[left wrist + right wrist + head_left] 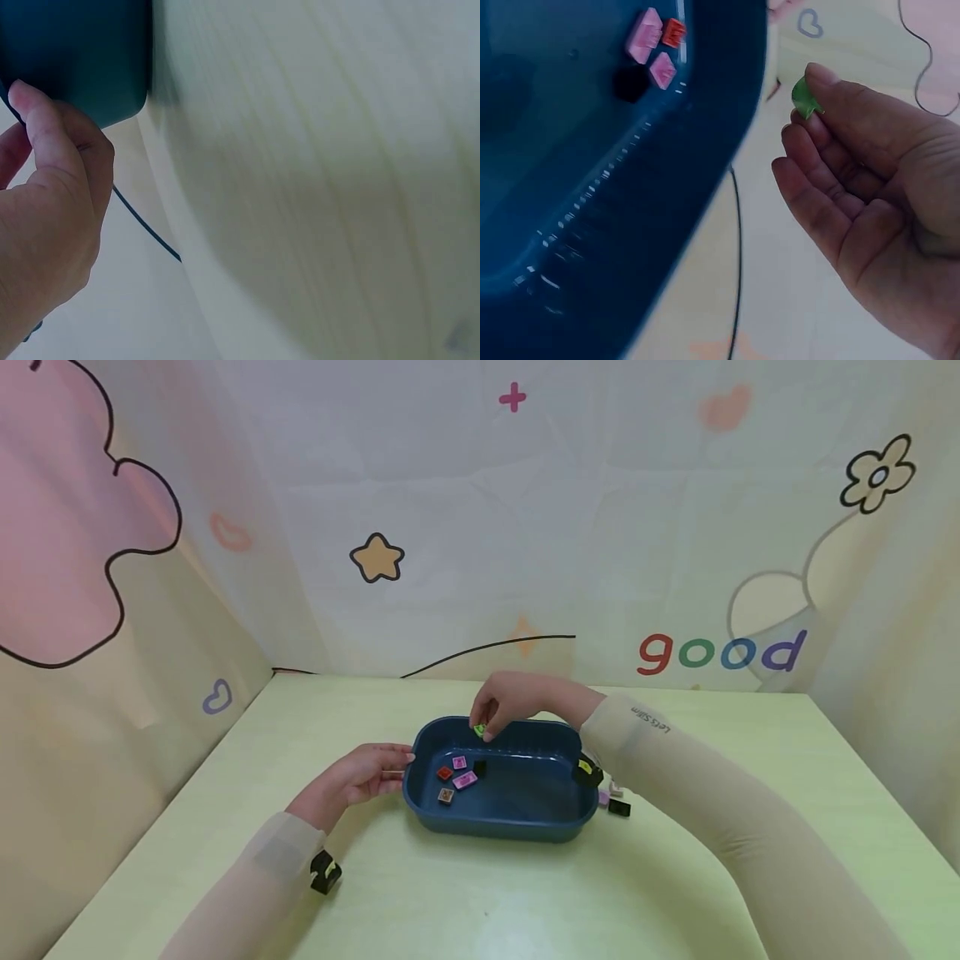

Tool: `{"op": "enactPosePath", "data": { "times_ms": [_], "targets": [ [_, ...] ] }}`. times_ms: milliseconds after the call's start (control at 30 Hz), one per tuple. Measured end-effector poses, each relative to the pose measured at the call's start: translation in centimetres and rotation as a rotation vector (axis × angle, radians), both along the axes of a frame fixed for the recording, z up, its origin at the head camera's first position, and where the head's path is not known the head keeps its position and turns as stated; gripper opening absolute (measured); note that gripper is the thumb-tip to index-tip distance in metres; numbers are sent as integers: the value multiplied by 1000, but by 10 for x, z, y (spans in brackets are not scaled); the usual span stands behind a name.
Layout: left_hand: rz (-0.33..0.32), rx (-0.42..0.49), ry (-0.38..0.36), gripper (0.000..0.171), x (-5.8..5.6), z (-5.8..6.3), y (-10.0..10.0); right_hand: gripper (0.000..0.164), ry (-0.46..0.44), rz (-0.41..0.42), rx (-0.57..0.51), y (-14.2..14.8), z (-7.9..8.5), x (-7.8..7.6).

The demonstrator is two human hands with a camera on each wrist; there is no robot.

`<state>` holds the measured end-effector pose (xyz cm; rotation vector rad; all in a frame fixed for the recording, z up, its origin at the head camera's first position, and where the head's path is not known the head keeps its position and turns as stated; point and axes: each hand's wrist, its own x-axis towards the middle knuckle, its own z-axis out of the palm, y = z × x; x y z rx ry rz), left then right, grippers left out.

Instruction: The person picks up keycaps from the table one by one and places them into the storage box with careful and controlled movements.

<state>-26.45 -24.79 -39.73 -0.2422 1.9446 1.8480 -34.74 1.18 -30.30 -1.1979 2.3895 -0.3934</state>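
Note:
A dark blue plastic basin (495, 831) stands on the table, several small toy bricks lying in its left part. My left hand (372, 770) grips the left end of the basin's rim; the left wrist view shows the thumb over the edge. Between thumb and fingertips, my right hand (513, 697) pinches a small green piece (805, 99) above the basin's far rim. Inside lie a red brick (445, 773), two pink bricks (465, 780), a brown brick (446, 796) and a black brick (480, 768).
Right of the basin, partly behind the right sleeve, a black brick (619, 808) and a purple brick (603, 797) lie on the pale table (450, 902). A printed curtain (465, 510) hangs along the table's back and sides.

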Motion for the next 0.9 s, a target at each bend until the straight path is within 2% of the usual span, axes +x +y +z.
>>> {"op": "enactPosePath", "data": {
  "times_ms": [233,533,900],
  "targets": [
    [-9,27,24,46,2,-4,-2,24,-45,18,38,-7,-25,1],
    [-12,25,12,45,0,-6,-1,19,-35,22,99,-13,-49,4],
    [-3,3,0,44,0,-2,-1,17,-22,28,157,-20,-58,4]
  ]
}}
